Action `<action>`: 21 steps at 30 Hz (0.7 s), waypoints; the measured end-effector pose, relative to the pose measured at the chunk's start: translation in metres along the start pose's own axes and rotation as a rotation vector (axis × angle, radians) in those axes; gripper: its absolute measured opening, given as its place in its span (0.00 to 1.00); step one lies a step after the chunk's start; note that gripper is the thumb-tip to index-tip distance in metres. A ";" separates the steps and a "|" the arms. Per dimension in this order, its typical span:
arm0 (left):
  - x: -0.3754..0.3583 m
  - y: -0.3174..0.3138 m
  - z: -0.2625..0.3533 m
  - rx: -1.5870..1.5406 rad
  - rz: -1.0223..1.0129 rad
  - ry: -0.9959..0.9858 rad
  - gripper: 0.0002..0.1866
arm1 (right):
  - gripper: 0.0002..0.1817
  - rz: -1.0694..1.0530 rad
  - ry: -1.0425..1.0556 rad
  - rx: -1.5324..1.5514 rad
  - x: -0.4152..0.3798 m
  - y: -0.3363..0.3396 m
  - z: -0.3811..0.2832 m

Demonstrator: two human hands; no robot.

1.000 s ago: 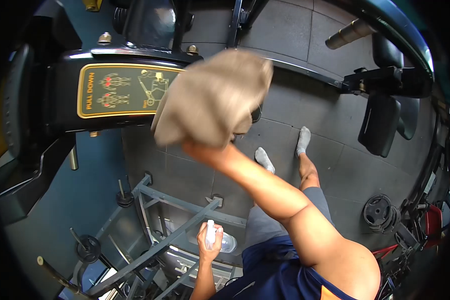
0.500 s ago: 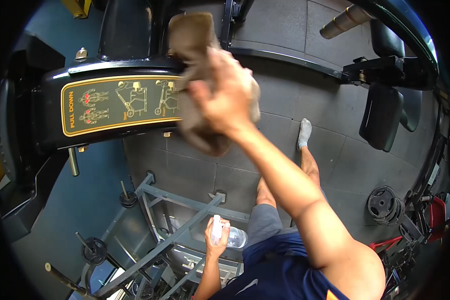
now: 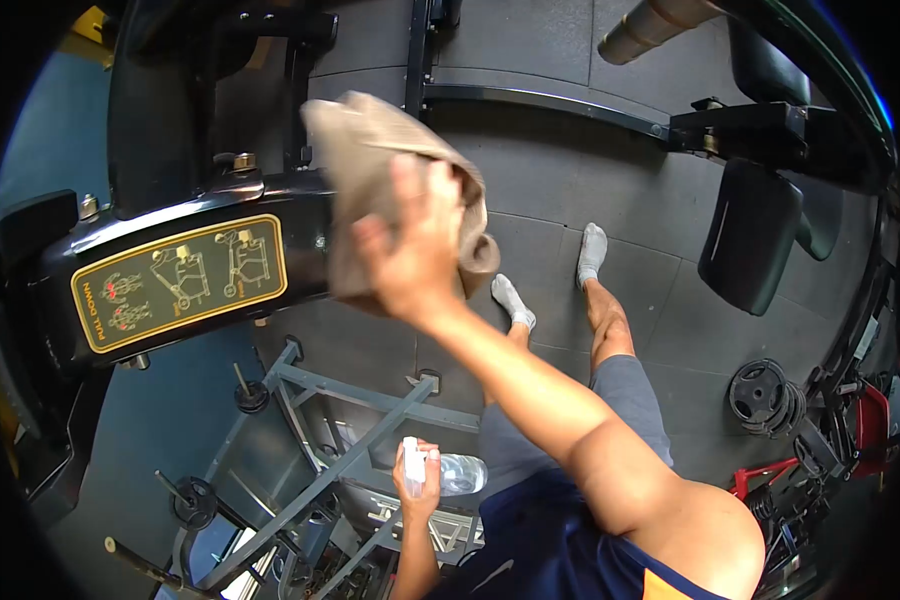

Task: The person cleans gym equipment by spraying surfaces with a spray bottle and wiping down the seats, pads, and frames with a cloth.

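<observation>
Near the grey frame, the left hand has fingers clamped on a clear spray bottle, filling unclear; the right hand touches brown cloth, fingers apart.

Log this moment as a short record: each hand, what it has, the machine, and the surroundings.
Left hand: around a clear spray bottle with a white trigger head
Right hand: fingers spread over a brown cloth
Cloth: bunched, covers the end of the black beam in view; contact unclear
Beam label: yellow-bordered, reads PULL DOWN
Feet: grey socks, on dark floor tiles
Nearby: weight plates
</observation>
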State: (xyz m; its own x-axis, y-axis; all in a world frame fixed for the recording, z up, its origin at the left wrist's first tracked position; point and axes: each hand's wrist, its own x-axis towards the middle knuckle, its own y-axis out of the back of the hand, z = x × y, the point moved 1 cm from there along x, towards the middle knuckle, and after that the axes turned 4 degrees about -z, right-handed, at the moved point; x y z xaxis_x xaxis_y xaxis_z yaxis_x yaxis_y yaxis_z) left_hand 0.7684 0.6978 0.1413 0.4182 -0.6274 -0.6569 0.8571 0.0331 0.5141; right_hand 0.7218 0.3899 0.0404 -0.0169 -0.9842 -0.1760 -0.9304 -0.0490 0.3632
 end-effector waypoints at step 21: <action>0.113 0.011 -0.046 0.379 -0.268 -0.145 0.09 | 0.34 -0.065 -0.840 0.993 0.039 -0.132 0.283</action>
State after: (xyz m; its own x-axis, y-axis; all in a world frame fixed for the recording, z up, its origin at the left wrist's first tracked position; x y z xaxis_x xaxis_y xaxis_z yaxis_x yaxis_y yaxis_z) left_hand 0.8387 0.6625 0.0473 0.1284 -0.6781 -0.7236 0.7475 -0.4134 0.5200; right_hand 0.7404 0.4064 -0.2738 0.1519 -0.5605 -0.8141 -0.8038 0.4093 -0.4317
